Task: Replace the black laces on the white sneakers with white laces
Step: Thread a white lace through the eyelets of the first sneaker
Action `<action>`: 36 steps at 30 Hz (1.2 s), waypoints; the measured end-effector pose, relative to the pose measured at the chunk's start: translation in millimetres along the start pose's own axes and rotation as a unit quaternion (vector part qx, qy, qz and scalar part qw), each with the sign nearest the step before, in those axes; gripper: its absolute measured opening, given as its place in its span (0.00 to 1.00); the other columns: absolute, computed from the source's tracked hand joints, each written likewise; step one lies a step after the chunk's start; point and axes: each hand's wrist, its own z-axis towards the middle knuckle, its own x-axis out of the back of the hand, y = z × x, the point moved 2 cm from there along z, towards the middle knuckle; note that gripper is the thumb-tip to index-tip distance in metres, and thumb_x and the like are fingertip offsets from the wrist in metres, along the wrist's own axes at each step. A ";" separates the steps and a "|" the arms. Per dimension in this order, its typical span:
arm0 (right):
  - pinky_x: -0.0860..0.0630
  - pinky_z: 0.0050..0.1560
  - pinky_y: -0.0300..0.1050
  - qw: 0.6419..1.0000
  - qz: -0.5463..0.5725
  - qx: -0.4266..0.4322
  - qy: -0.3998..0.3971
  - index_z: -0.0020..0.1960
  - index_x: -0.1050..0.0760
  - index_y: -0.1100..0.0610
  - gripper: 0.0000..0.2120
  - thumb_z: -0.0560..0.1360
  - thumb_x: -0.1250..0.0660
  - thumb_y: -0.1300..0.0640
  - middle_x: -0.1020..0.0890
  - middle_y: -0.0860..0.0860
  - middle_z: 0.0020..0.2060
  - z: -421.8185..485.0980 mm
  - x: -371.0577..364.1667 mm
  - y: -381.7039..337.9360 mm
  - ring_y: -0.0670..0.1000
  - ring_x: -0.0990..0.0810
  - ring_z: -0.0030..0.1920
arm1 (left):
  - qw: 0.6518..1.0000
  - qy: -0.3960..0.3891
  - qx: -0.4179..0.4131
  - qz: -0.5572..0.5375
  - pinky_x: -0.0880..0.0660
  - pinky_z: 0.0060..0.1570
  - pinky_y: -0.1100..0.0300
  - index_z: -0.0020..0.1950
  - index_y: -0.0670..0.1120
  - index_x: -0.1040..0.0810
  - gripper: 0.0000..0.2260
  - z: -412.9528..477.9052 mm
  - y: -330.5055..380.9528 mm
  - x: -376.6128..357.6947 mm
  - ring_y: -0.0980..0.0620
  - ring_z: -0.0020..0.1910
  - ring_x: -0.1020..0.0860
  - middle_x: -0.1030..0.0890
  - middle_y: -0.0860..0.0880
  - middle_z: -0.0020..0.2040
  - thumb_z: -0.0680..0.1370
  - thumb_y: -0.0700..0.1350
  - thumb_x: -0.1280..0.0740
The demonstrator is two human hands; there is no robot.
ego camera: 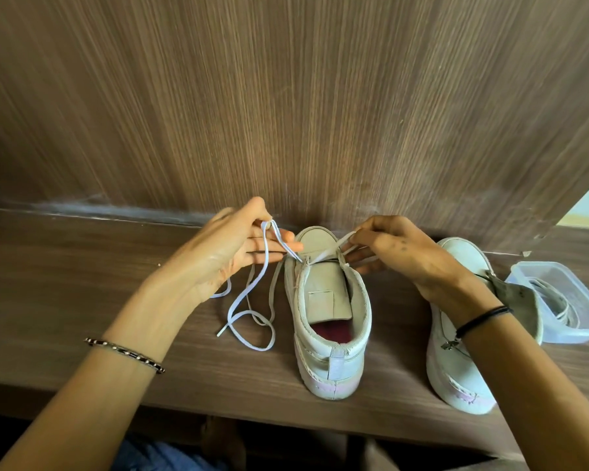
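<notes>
A white sneaker stands on the wooden shelf, heel towards me, tongue folded back. A white lace runs through its front eyelets. My left hand pinches one strand of the lace between thumb and forefinger, to the left of the toe; the loose end trails over the shelf. My right hand pinches the other strand just right of the eyelets. A second white sneaker stands to the right, partly hidden under my right forearm. No black lace shows.
A clear plastic box holding pale laces sits at the far right, beside the second sneaker. A wood-grain wall rises directly behind the shelf. The shelf's front edge runs below the sneakers' heels.
</notes>
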 end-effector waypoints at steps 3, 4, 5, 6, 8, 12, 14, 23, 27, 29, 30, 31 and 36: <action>0.15 0.50 0.45 1.000 -0.007 0.012 -0.003 0.54 0.20 0.63 0.05 0.81 0.33 0.63 0.12 0.56 0.47 -0.5 -0.6 -0.7 0.52 0.13 0.50 | 1.000 0.017 -0.018 -0.010 0.18 0.55 0.47 0.39 0.42 0.29 0.10 2.1 2.4 1.4 0.45 0.37 0.17 0.23 0.46 0.31 0.81 0.39 0.41; 0.15 0.50 0.45 1.000 -0.009 0.018 -0.002 0.54 0.19 0.63 0.04 0.80 0.32 0.63 0.12 0.56 0.47 -0.4 -0.4 -0.8 0.53 0.13 0.50 | 1.000 0.018 -0.023 -0.006 0.17 0.52 0.47 0.38 0.43 0.29 0.11 2.5 2.5 1.8 0.47 0.33 0.20 0.26 0.47 0.31 0.81 0.40 0.41; 0.15 0.51 0.45 1.000 -0.014 0.024 -0.001 0.53 0.19 0.63 0.04 0.79 0.30 0.64 0.13 0.57 0.46 -0.6 -0.1 -0.7 0.55 0.13 0.50 | 0.999 0.016 -0.028 -0.002 0.16 0.48 0.49 0.38 0.43 0.30 0.11 2.6 2.8 3.2 0.49 0.31 0.24 0.27 0.47 0.30 0.81 0.40 0.41; 0.15 0.52 0.46 0.999 -0.024 0.030 0.002 0.52 0.18 0.62 0.03 0.78 0.29 0.64 0.13 0.58 0.46 -0.4 0.4 0.1 0.56 0.13 0.49 | 0.999 0.017 -0.029 0.001 0.16 0.45 0.51 0.38 0.44 0.30 0.11 2.5 3.4 4.4 0.50 0.29 0.27 0.28 0.48 0.30 0.80 0.40 0.41; 0.17 0.56 0.49 0.997 -0.062 0.045 0.012 0.50 0.17 0.58 0.04 0.76 0.26 0.64 0.13 0.55 0.43 0.3 1.7 1.8 0.56 0.13 0.47 | 0.999 0.024 -0.033 0.014 0.18 0.40 0.55 0.37 0.44 0.31 0.11 2.1 5.6 6.5 0.52 0.27 0.31 0.30 0.48 0.31 0.80 0.40 0.41; 0.18 0.59 0.48 0.992 -0.106 0.066 0.023 0.50 0.18 0.54 0.08 0.74 0.24 0.64 0.13 0.51 0.44 3.4 0.2 5.7 0.49 0.14 0.47 | 0.996 0.051 -0.038 0.063 0.23 0.34 0.57 0.37 0.45 0.30 0.12 5.3 6.8 10.0 0.53 0.25 0.36 0.29 0.48 0.30 0.80 0.42 0.41; 0.19 0.56 0.42 0.991 -0.110 0.077 0.027 0.50 0.18 0.53 0.09 0.74 0.24 0.65 0.13 0.50 0.44 4.1 -0.7 6.3 0.46 0.14 0.47 | 0.991 0.062 -0.049 0.110 0.28 0.33 0.56 0.37 0.44 0.28 0.12 7.9 3.3 9.0 0.53 0.24 0.37 0.28 0.47 0.31 0.80 0.42 0.40; 0.19 0.54 0.40 0.990 -0.093 0.108 0.002 0.53 0.20 0.57 0.12 0.73 0.24 0.69 0.13 0.53 0.46 5.4 -0.3 5.2 0.50 0.14 0.48 | 0.889 -0.039 -0.106 0.443 0.24 0.57 0.58 0.48 0.57 0.16 0.03 15.7 -26.4 -4.8 0.63 0.50 0.19 0.15 0.60 0.47 0.79 0.50 0.30; 0.20 0.53 0.37 0.988 -0.100 0.120 -0.006 0.54 0.19 0.56 0.11 0.74 0.25 0.67 0.13 0.51 0.47 4.9 -0.2 3.1 0.47 0.14 0.48 | 0.891 -0.098 -0.092 0.433 0.23 0.48 0.59 0.54 0.57 0.17 0.09 13.1 -25.3 0.9 0.66 0.37 0.21 0.14 0.60 0.49 0.79 0.44 0.30; 0.21 0.53 0.36 0.987 -0.106 0.122 -0.007 0.54 0.18 0.55 0.10 0.75 0.26 0.65 0.13 0.49 0.47 3.0 -0.7 1.4 0.45 0.15 0.48 | 0.878 -0.100 -0.110 0.454 0.29 0.41 0.59 0.53 0.59 0.17 0.08 12.9 -24.1 3.2 0.65 0.28 0.26 0.15 0.61 0.49 0.78 0.47 0.28; 0.20 0.53 0.36 0.986 -0.110 0.123 -0.008 0.54 0.18 0.55 0.09 0.76 0.26 0.65 0.13 0.49 0.47 2.2 -0.9 0.7 0.45 0.15 0.49 | 0.869 -0.090 -0.124 0.470 0.30 0.40 0.58 0.52 0.60 0.17 0.06 13.3 -23.6 3.4 0.64 0.26 0.28 0.15 0.63 0.48 0.77 0.50 0.27; 0.20 0.53 0.36 0.986 -0.114 0.123 -0.010 0.54 0.18 0.54 0.09 0.76 0.26 0.64 0.13 0.48 0.47 1.2 -1.2 -0.1 0.44 0.15 0.49 | 0.861 -0.079 -0.135 0.484 0.31 0.39 0.58 0.51 0.61 0.16 0.05 12.9 -22.8 2.6 0.64 0.25 0.28 0.15 0.64 0.47 0.76 0.54 0.27; 0.23 0.50 0.30 0.984 -0.129 0.119 -0.030 0.53 0.17 0.50 0.08 0.77 0.27 0.60 0.14 0.46 0.48 -3.7 -3.2 -5.2 0.41 0.17 0.50 | 0.842 -0.024 -0.167 0.512 0.20 0.49 0.51 0.47 0.63 0.15 0.03 10.8 -18.7 1.2 0.60 0.40 0.18 0.16 0.66 0.41 0.75 0.58 0.26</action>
